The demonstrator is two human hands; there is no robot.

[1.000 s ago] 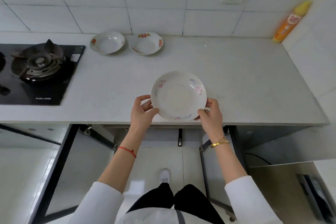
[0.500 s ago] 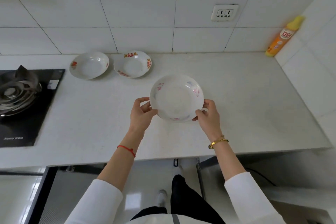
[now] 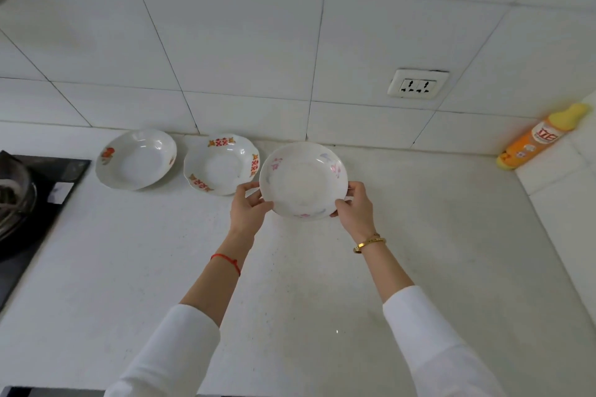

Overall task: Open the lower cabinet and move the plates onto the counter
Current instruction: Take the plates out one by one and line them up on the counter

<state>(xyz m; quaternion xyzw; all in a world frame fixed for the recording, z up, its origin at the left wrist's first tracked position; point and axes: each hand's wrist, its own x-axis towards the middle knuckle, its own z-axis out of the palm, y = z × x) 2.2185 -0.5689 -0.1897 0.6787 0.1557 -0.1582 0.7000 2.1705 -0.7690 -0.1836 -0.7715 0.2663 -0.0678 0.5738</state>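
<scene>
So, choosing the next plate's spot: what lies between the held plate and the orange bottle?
Bare counter only, per the head view, from the held plate to the orange bottle.

An orange spray bottle (image 3: 538, 140) is leaning in the corner, a wall socket (image 3: 417, 84) is sitting above, a gas stove (image 3: 29, 200) is lying left.

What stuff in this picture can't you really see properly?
1. Stove, head view: the left edge of the picture cuts it off.
2. Lower cabinet: out of view below the counter.
3. Pink-flowered plate: its underside is hidden, so whether it touches the counter is unclear. The left hand and right hand grip its rim.
4. Orange bottle: label too small to read.
</scene>
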